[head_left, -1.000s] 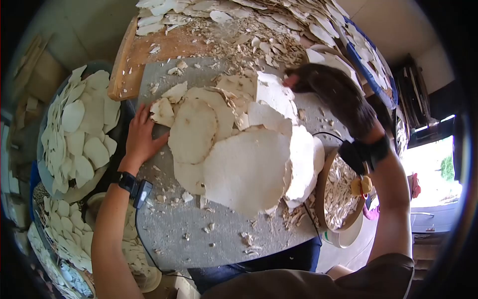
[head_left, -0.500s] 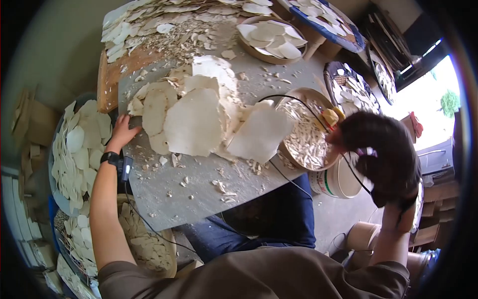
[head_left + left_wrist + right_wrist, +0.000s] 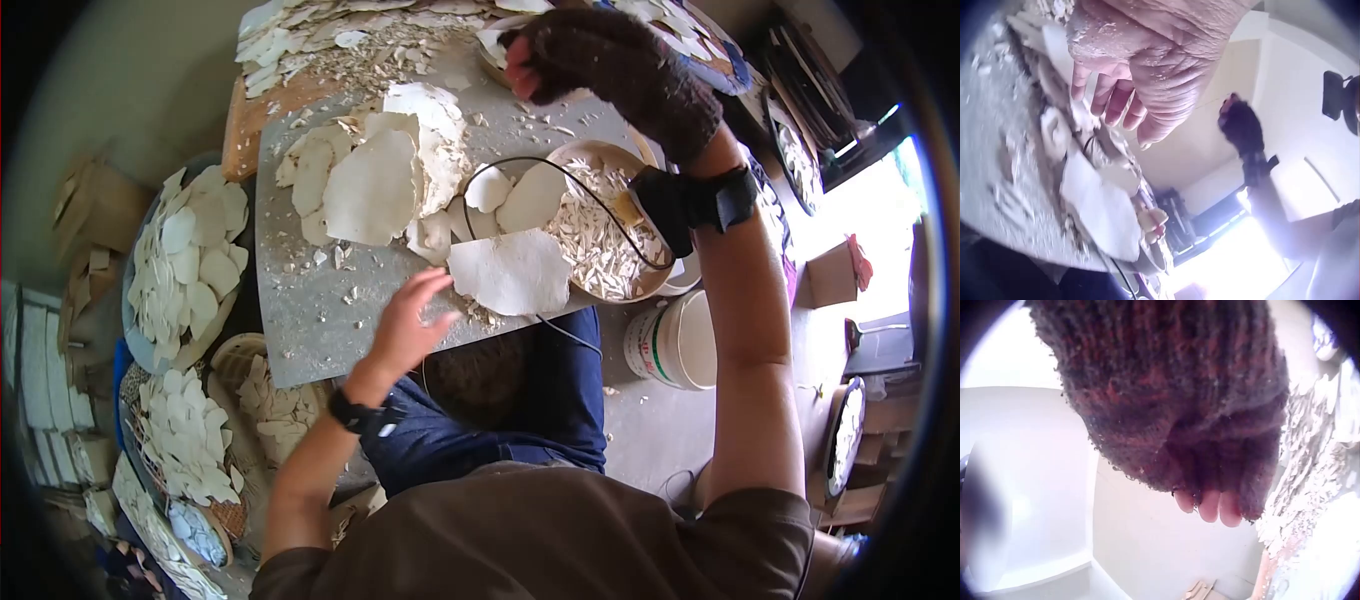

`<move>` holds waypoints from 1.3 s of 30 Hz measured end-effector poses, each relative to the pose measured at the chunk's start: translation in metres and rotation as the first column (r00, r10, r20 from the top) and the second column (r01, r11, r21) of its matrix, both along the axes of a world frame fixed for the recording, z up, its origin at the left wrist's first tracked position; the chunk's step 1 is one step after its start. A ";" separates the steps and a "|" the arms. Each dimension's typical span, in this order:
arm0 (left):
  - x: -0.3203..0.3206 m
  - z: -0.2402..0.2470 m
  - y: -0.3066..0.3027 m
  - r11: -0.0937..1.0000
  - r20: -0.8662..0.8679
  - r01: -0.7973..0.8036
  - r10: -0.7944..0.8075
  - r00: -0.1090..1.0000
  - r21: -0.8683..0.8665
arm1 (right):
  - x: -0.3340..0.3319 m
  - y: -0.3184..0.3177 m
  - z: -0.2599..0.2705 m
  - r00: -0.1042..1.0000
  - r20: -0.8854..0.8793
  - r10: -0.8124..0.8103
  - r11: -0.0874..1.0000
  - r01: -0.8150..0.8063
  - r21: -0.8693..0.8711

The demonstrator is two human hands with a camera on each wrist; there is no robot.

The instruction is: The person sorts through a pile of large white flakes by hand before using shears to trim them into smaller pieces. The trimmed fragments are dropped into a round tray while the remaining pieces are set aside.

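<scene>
In the head view my bare left hand (image 3: 405, 330) hovers at the table's near edge, fingers spread, just left of a broad pale flat piece (image 3: 510, 272). The left wrist view shows the same hand (image 3: 1141, 69) with loose fingers and nothing in them, above the pale pieces (image 3: 1100, 206). My right hand (image 3: 610, 70), in a dark knitted glove with bare fingertips, is raised over the far right side, partly covering a bowl of pale pieces. Seen from the right wrist, the gloved hand (image 3: 1179, 412) has loosely bent fingers and no visible object; its thumb is hidden.
Stacked pale sheets (image 3: 370, 185) lie on the grey table (image 3: 310, 345). A round bowl of broken bits (image 3: 610, 235) sits at the right edge, with a black cable looping across it. A white bucket (image 3: 685, 340) stands below; a heaped tub (image 3: 185, 265) is at the left.
My right hand has moved from beside the bowl of bits to the table's far side. My left hand has come from the left edge to the near edge. The right-hand pale pieces lie spread apart.
</scene>
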State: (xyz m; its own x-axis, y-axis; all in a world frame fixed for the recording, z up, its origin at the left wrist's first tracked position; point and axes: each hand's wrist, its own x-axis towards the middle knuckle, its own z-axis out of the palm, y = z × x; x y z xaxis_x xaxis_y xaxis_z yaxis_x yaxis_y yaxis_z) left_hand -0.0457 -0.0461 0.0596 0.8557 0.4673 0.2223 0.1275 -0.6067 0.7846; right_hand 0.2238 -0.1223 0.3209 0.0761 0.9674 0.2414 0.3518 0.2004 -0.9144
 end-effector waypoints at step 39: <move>0.052 0.085 0.118 0.797 0.077 -0.503 0.555 0.828 -0.334 | -0.065 -0.354 0.017 0.788 0.462 -0.407 0.912 0.320 0.258</move>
